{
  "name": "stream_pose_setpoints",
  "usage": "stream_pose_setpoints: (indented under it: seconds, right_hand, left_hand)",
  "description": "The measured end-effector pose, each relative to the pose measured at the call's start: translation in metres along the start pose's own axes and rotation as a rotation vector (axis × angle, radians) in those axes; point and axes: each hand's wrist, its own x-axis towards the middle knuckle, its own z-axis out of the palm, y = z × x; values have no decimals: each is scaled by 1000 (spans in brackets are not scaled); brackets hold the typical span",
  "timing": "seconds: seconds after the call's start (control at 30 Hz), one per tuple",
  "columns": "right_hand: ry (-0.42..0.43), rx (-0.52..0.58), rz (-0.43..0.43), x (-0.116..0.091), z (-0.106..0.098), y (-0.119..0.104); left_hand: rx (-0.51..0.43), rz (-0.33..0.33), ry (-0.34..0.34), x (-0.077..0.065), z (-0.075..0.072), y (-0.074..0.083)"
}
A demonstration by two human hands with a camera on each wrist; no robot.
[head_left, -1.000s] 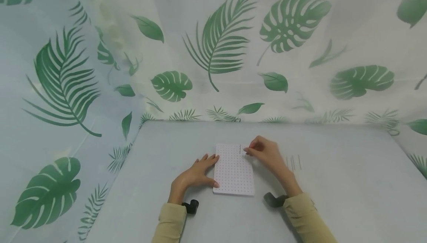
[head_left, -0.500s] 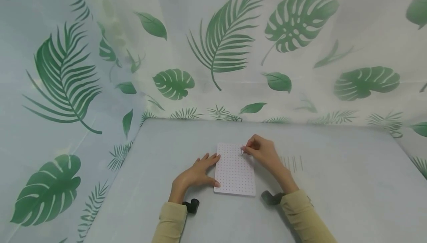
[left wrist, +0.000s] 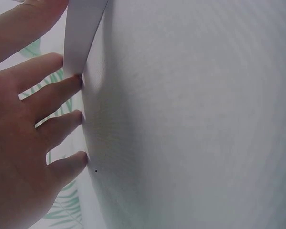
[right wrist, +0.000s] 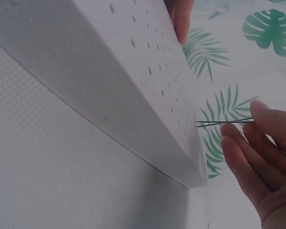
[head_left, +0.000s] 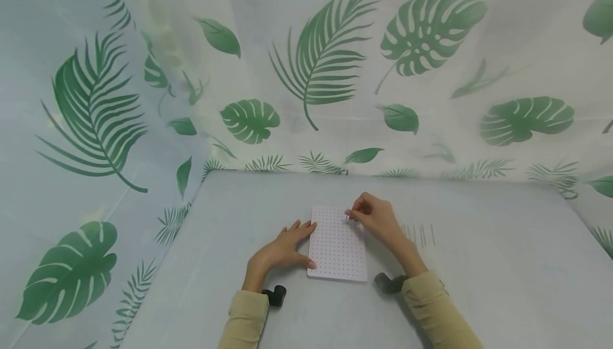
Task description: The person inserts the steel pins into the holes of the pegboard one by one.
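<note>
shift: right hand (head_left: pixel 380 221) a touch further in over the board's (head_left: pixel 337 248) far right corner than a second ago; left hand (head_left: pixel 282 248) and board sit the same to each other.
left wrist mount: black (head_left: pixel 275 296), left of board, near side.
left hand: left of board, fingers spread and fairly straight; thumb and index touch its left edge, nothing gripped.
board: between the hands, flat on the table (head_left: pixel 503 258); white, thick, rows of small dark marks, likely holes. Probably light, stiff, could slide if pushed sideways; best held by its long edges, clear of the marks.
thin rods: (right wrist: pixel 217 123) two fine dark lines, crossing, between fingertips and board's far right part. Likely metal, very light, stiff, slick, easy to drop or bend; take mid-shaft, keep the end near the board free.
right hand: over board's far right corner, thumb and fingertips in a close pinch on at least one rod; other fingers bent.
loose rods: (head_left: pixel 423 235) short row on the table, right of board; likely need a fingertip pinch, fiddly to lift off flat cloth.
hard to see: whether both crossing rods are pinched or one stands in the board; whether tips sit in holes; exact count of loose rods, forearm close by; board's underside hidden.
</note>
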Motion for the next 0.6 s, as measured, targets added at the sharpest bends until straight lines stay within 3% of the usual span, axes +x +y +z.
stream_pose_setpoints:
  seconds: [0.47,0.6]
  right_hand:
    - [-46,-68,7,-3,7,7]
    - [-47,-64,-37,-7,3,13]
  left_hand:
    - [8,13,-3,2,0,0]
    - [9,2,-3,0,-1,1]
